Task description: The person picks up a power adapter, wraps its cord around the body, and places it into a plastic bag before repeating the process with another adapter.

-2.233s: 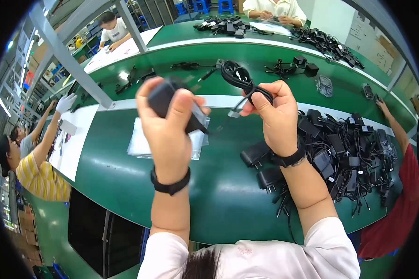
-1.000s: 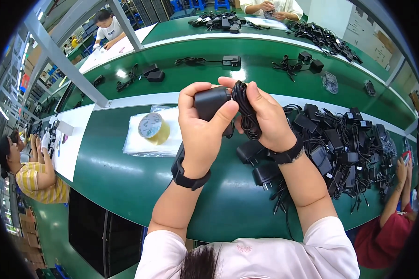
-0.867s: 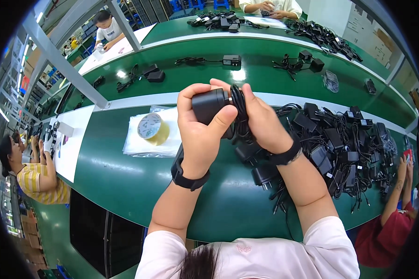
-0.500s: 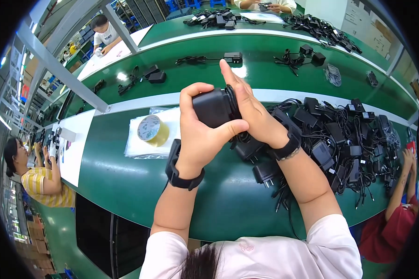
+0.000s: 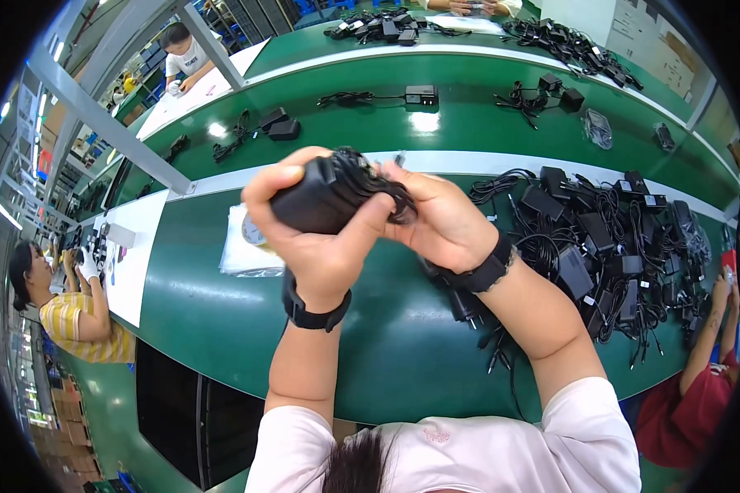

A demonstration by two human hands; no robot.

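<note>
A black power adapter is gripped in my left hand, tilted above the green bench. Its black cable lies in bunched loops against the adapter's right side. My left thumb presses on those loops. My right hand has its fingers curled at the cable's right end, and the fingertips are partly hidden behind the loops. Behind my left hand, a roll of clear tape shows only in part. It rests on a stack of clear plastic bags.
A large heap of black adapters with cables covers the bench's right side. Beyond a white ledge, more adapters lie on a green belt. A grey metal post slants at left. Several co-workers sit around.
My left hand has moved left and tilted the adapter. The right hand has gone from flat and upright beside the cable to curled fingers on it. The tape roll is now mostly covered.
</note>
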